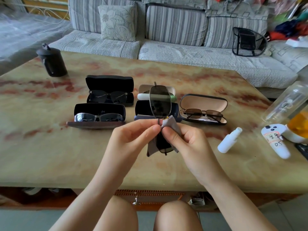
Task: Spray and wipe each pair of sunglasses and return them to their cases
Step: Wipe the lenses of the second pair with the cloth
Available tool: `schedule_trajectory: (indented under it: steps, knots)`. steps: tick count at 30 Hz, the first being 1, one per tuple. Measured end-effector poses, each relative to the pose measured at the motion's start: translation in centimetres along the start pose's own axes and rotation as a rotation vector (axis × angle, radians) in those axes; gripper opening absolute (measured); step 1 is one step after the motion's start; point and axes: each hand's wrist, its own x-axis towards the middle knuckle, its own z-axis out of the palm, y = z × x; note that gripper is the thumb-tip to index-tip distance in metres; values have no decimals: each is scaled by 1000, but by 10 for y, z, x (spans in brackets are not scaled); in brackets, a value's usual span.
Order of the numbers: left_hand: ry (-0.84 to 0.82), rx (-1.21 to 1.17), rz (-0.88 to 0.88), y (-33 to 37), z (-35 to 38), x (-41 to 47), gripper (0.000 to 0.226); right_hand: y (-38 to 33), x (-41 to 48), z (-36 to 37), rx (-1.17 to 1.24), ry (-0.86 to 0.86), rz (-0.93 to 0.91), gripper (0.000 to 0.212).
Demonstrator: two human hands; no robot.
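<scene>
I hold a thin-framed pair of sunglasses [159, 102] upright above the table, one dark lens pointing up. My left hand [133, 139] pinches the frame at its bridge. My right hand [183, 140] pinches a grey cloth [170, 124] against the lower lens. Behind them stand an open dark blue case [141, 110] and an open white case [170, 90]. Three more open cases hold sunglasses: a black one [109, 90], a brown one [98, 114] and a black one lined in beige [204, 109]. A white spray bottle [229, 140] lies on the table to the right.
A black jug [51, 61] stands at the table's far left. At the right edge are a white game controller [275, 140], a clear bottle [288, 100] and an orange-filled container [298, 125]. A striped sofa [166, 39] runs behind the marble table [50, 155].
</scene>
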Motion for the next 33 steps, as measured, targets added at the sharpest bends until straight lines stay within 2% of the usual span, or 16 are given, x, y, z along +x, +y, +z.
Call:
schedule_trajectory:
  steps: [6,12,20,26,31,33]
  knots:
    - [102,-108,-42,-3,4,2,28,6,3,1,-6,-10,44,8]
    - [172,-264,-84,3,1,9,36,7,-1,-6,91,-89,100,17]
    - [161,-247,-117,0,4,7,30,6,-5,-11,84,-123,134,24]
    - [113,-131,-151,-4,9,1,31,-5,-1,-5,116,-50,168,14]
    - [86,-153,-162,-4,8,-1,31,-8,1,2,125,17,129,12]
    - [102,-162,-143,-1,9,-1,31,-11,1,5,137,29,113,21]
